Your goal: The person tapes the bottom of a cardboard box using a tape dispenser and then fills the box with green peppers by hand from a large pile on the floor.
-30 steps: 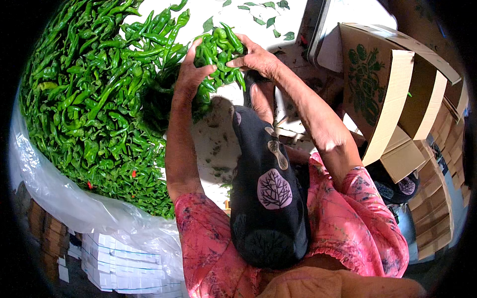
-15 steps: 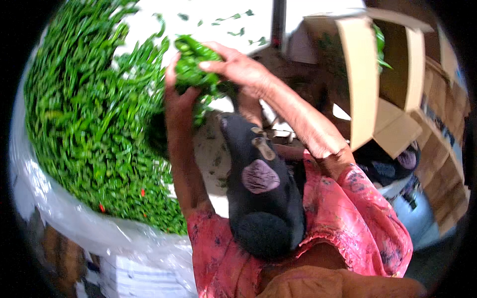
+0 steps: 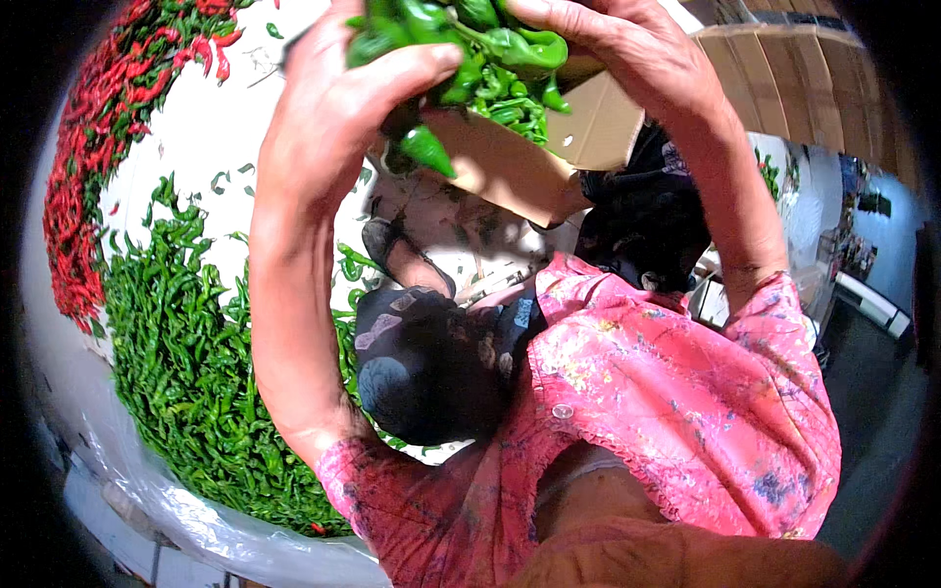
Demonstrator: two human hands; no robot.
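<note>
Both hands are up at the top edge of the view, cupped around a bunch of green peppers [image 3: 510,44], which is held above an open cardboard box [image 3: 500,167]. The left hand [image 3: 343,108] has its grip clamped on the near left side of the bunch, its thumb laid across the peppers; the right hand [image 3: 642,54] has its grip closed on the right side, its fingertips partly cut off by the edge. One pepper [image 3: 426,150] hangs point down below the left thumb. Between the hands, more green peppers [image 3: 515,108] show lower down inside the box, and a flap [image 3: 603,122] of it stands out to the right. At the lower left a large heap of green peppers [image 3: 206,392] spreads over a white surface [image 3: 186,186], with a heap of red peppers [image 3: 78,220] farther out along the left rim. Loose leaves [image 3: 221,181] lie on the bare white part, and a clear plastic sheet [image 3: 206,519] runs along the near edge of the green heap. The person wears a pink flowered top [image 3: 676,392] and dark trousers [image 3: 421,377], one bent knee between the forearms. Brown cardboard [image 3: 794,78] stands at the upper right.
</note>
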